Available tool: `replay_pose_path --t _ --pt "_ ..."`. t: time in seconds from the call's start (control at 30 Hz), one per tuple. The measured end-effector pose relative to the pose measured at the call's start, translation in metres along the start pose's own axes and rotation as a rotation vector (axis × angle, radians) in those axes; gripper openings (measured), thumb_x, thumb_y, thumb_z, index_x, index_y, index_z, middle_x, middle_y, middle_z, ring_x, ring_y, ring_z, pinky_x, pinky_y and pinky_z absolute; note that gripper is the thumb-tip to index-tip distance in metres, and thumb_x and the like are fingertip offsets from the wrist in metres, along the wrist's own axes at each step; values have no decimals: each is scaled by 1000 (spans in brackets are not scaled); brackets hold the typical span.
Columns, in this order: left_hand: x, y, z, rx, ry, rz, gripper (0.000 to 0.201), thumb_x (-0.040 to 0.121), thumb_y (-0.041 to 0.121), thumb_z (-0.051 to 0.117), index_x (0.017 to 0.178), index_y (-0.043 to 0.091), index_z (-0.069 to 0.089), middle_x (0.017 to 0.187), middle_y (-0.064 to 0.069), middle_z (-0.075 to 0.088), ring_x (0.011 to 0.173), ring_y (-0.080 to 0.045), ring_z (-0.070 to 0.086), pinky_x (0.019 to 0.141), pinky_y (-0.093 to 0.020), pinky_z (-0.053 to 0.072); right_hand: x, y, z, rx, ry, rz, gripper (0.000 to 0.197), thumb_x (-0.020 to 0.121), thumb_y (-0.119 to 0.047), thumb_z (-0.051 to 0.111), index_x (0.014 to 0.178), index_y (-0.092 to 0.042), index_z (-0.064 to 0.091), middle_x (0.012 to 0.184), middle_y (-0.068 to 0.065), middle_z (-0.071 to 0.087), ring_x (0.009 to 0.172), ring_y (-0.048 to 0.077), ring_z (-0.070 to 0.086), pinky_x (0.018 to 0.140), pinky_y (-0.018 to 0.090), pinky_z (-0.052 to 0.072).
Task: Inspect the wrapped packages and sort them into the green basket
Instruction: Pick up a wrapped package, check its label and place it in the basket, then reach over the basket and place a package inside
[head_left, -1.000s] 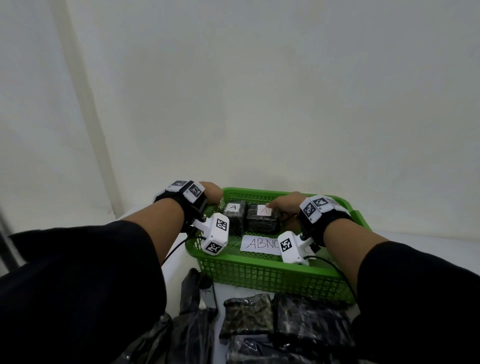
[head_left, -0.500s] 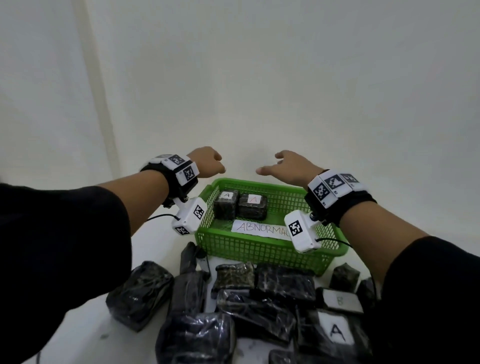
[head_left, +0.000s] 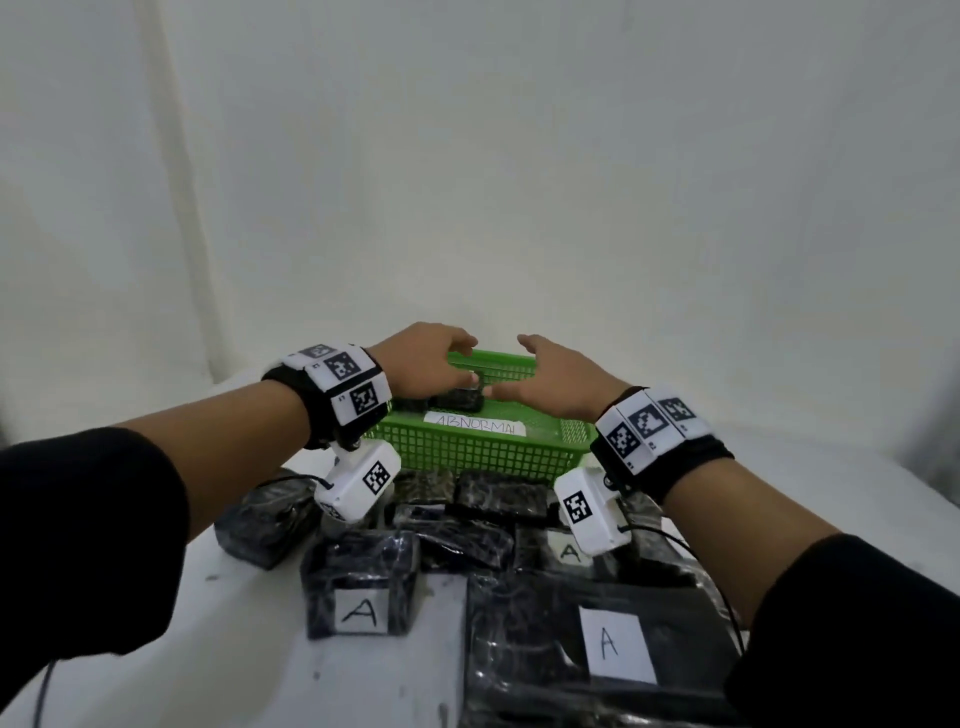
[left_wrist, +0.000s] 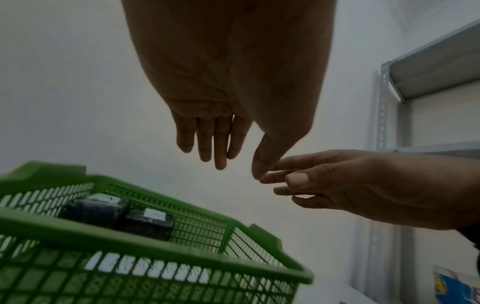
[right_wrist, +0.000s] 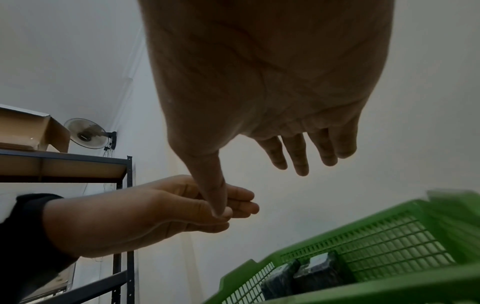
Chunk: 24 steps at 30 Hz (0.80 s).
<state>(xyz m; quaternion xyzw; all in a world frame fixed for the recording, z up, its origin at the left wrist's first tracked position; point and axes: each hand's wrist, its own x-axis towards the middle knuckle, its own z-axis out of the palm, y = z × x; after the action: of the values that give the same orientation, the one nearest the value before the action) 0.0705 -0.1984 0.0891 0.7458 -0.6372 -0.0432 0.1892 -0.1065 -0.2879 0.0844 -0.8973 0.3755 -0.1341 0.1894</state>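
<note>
Black plastic-wrapped packages (head_left: 498, 525) are lying heaped on the white tabletop (head_left: 156, 649) nearest the person, two of them showing white labels marked A (head_left: 362, 611). Just beyond them the green basket (head_left: 483, 452) is sitting with two dark packages (left_wrist: 118, 216) side by side inside it and a paper sign (head_left: 475, 424) reading ABNORMAL. Above the basket the left hand (head_left: 423, 364) and right hand (head_left: 558, 382) are hovering close together, fingers loosely extended, holding nothing.

Two packages (head_left: 457, 399) lie in the basket (head_left: 483, 452); more packages (head_left: 498, 499) lie before it.
</note>
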Motion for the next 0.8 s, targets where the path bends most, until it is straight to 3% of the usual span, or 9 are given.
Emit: replay_pose_path --t 0.07,0.13,0.2,0.33,0.47,0.6,0.67,0.8 --pt "-9 13 8 16 -6 21 63 99 37 64 153 15 43 155 0 50 142 -19 48 113 -28 35 -15 8 -2 -5 -8 28 101 88 -54 75 164 -17 21 169 6 32 152 26 37 118 36 34" --pt "-17 27 17 18 -16 39 61 99 35 63 153 14 44 153 -1 52 139 -20 50 107 -24 35 -29 18 -5 -1 -5 54 92 90 -47 76 162 -15 28 161 5 44 143 24 46 108 31 38" --pt "-20 40 27 -19 -39 65 61 99 33 65 153 12 45 155 -3 51 140 -20 50 114 -27 37 -42 29 -8 17 -9 70 84 90 -43 77 158 -17 35 146 -1 53 129 19 54 99 27 42" --pt "-20 64 50 -17 -85 114 61 99 34 64 152 12 45 156 -3 49 143 -20 46 119 -33 36 -65 53 -16 18 -18 108 77 93 -35 75 158 -19 36 155 5 52 132 23 55 97 26 40" --pt "-17 89 71 -26 -131 169 62 99 33 64 153 11 44 156 -4 48 145 -19 45 120 -33 35 -79 83 -20 20 -38 162 93 92 -41 75 165 -19 22 169 4 31 152 24 38 115 32 34" --pt "-10 108 87 -41 -179 197 63 97 31 68 152 11 45 151 -3 55 138 -18 53 115 -31 40 -87 107 -19 25 -51 175 94 88 -42 79 164 -21 27 167 2 36 150 23 40 115 33 34" --pt "-8 113 96 -14 -212 209 60 94 27 71 148 12 51 141 -1 63 128 -17 61 109 -30 46 -90 114 -14 13 -60 166 88 86 -39 82 160 -21 37 160 1 46 144 21 47 109 30 38" --pt "-4 115 116 115 -284 208 48 84 25 77 130 15 68 117 -5 75 108 -25 69 93 -34 56 -87 119 -1 -80 -187 157 68 80 -35 87 142 -23 61 135 -3 67 111 14 62 94 27 47"
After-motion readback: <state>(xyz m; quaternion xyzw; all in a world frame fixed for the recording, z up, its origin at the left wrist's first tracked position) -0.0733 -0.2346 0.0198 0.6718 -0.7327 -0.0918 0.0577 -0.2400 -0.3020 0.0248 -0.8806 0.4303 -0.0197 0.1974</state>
